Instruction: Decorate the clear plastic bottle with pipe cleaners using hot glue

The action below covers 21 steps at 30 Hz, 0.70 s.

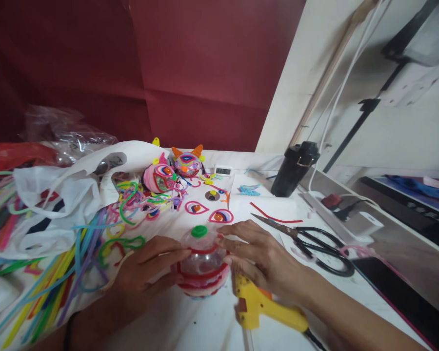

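A small clear plastic bottle (202, 261) with a green cap stands on the white table, its lower part wrapped in red and pink pipe cleaners. My left hand (146, 273) grips its left side, fingers curled round it. My right hand (258, 256) presses on its right side, fingers stretched along the red band near the top. A yellow glue gun (263, 307) lies on the table just under my right wrist.
Loose pipe cleaners (58, 273) spread over the left. Two finished decorated balls (171, 170) and several eye shapes (208, 209) lie behind the bottle. Black scissors (310, 241), a black bottle (294, 168), a power strip (336, 209) and a white plastic bag (51, 204) surround the work area.
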Available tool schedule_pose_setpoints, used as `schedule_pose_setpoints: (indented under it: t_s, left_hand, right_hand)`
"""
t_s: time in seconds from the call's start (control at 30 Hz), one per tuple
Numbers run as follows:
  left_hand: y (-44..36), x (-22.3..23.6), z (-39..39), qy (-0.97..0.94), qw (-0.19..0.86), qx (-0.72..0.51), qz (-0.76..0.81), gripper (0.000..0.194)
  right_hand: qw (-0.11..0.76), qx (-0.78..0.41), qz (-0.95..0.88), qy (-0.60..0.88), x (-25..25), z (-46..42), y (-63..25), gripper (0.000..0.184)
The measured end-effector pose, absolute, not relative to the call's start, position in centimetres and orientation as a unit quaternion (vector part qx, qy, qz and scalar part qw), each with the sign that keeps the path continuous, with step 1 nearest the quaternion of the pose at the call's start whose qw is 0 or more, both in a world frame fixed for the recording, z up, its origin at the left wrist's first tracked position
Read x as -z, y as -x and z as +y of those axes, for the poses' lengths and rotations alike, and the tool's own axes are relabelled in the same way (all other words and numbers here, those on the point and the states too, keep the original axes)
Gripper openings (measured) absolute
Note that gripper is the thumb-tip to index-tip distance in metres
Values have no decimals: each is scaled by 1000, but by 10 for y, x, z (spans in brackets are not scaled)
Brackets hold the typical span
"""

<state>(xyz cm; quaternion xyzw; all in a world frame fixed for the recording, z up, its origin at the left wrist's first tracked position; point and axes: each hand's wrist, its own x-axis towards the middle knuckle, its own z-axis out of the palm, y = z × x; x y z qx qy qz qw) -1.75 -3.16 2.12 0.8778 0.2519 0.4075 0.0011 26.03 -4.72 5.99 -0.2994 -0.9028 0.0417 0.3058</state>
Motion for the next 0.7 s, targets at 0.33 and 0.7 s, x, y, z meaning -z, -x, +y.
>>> schedule_pose_setpoints:
  t_s: [0.33,0.7]
  left_hand:
    - [17,-22,-32,-878,14,-409,248,28]
    - [17,-16,-35,-879,62,-402,249,28]
  right_hand:
    - [341,-25,-899,273,-68,-45,-242,20]
    - [236,-29,-937,257,-87,-43,-235,26]
